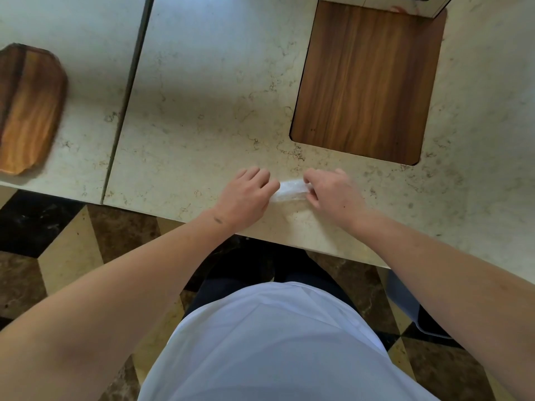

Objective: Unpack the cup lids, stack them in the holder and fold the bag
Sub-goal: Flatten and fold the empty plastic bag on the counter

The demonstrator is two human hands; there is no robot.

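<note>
A clear plastic bag [290, 191], folded into a narrow strip, lies on the beige marble counter [202, 117] near its front edge. My left hand [246, 195] holds the strip's left end with curled fingers. My right hand [330, 193] pinches its right end between thumb and fingers. No cup lids and no holder are in view.
A dark wooden board [367, 82] lies on the counter behind my hands at the right. A rounded wooden tray [27, 111] sits at the far left, beyond a seam [127, 99] between counter slabs. A pale box edge [405, 4] shows at the top right.
</note>
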